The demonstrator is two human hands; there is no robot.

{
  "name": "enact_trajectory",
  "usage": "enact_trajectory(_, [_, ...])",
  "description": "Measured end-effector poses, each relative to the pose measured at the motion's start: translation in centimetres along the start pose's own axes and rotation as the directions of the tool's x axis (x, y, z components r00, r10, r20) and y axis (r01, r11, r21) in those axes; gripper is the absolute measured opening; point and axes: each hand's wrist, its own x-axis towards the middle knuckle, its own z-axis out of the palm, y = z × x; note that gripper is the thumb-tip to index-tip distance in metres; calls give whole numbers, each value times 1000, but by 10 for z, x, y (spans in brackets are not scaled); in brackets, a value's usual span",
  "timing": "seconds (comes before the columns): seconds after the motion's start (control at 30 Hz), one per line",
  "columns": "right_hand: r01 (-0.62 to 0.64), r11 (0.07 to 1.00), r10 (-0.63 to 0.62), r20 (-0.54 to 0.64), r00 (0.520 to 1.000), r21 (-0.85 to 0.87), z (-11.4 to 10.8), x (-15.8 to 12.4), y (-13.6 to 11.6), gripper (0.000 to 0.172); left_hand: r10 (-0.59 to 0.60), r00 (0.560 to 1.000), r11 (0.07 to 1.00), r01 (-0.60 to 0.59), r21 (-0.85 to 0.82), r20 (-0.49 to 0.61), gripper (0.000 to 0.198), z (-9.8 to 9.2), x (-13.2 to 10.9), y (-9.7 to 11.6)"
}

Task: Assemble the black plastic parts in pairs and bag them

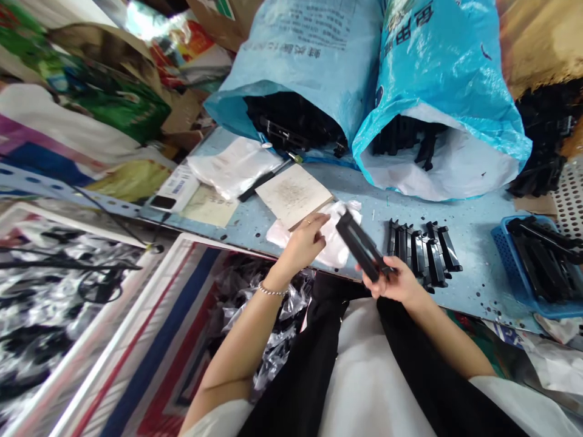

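My right hand (389, 280) grips the lower end of a long black plastic bracket (362, 246), which has a slot along its length and tilts up to the left. My left hand (306, 244) hovers at the edge of a smudged cream board (294, 194), its fingers loosely bent, with a gap between thumb and index finger. I see nothing held in it. Under both hands lies a crumpled white plastic sheet (334, 243). Several similar black brackets (421, 252) lie in a row on the blue table (478, 237), right of my right hand.
Two blue sacks (314, 54) (450, 67) of black parts lie open at the table's back. A blue basket (505, 255) of black pieces stands at the right. On the left are a plastic bag (234, 164) and a white box (175, 188). Bagged parts (268, 358) fill a container below.
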Motion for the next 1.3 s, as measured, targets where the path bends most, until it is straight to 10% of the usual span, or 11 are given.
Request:
enact_trajectory(0.2, [-193,945,207,-26,978,262,-12,20,16,43,48,997,999,-48,-13,52,72,3,-18,12])
enact_trajectory(0.33, [6,995,-32,-263,964,-99,1,52,14,37,279,951,960,-278,-32,132,81,20,-42,40])
enact_trajectory(0.47, [230,717,-452,-188,872,-658,23,45,21,41,348,927,937,-342,-70,138,80,32,-54,62])
enact_trajectory(0.57, [219,568,-298,50,953,-793,35,14,14,65,250,967,966,-247,-72,50,56,4,-73,66])
enact_trajectory(0.67, [80,327,-275,-14,961,-942,38,-22,-7,51,55,996,998,-56,0,74,39,-46,-118,46])
enact_trajectory(0.77, [-414,-107,-585,-280,761,-904,31,-48,-28,34,-122,943,988,85,133,308,39,-78,-169,0])
enact_trajectory(0.87, [-768,-332,-709,-392,586,-548,19,-54,-34,32,-404,792,901,259,348,458,35,-65,-192,-41])
enact_trajectory(0.97, [-793,-425,-690,-410,596,-436,13,-46,-29,33,-510,768,832,326,450,387,27,-29,-173,-45])
enact_trajectory(1.1, [-784,-442,-669,-422,611,-435,14,-30,-24,32,-197,977,969,182,164,79,17,16,-103,2])
enact_trajectory(1.17, [-774,-430,-656,-428,621,-464,14,-24,-26,30,-39,989,977,67,203,-140,18,34,-66,25])
enact_trajectory(1.3, [-691,-303,-631,-405,661,-656,3,-28,-36,25,-11,994,957,42,289,-110,11,54,-17,33])
